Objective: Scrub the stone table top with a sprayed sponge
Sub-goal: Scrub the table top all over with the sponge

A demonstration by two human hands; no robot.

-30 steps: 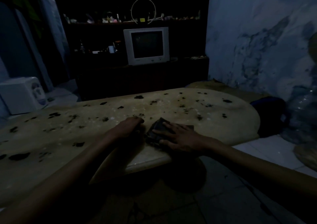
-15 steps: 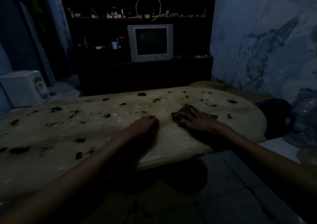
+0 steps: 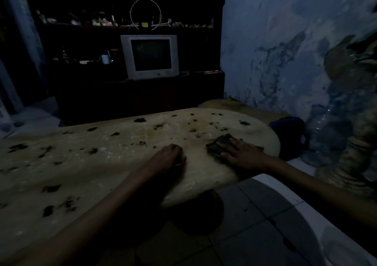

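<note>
The pale stone table top with dark blotches fills the left and middle of the dim view. A dark sponge lies flat on its right part. My right hand presses down on the sponge with straight, spread fingers. My left hand rests on the stone to the left of the sponge, its fingers curled under; whether it holds anything is hidden.
A grey television stands on dark shelves behind the table. A stained wall rises at the right, with a dark blue object and a clear plastic bottle beside the table's end. Tiled floor lies below the near edge.
My right hand has slid the sponge to the right across the stone, away from my left hand. The left hand has stayed in place on the table.
</note>
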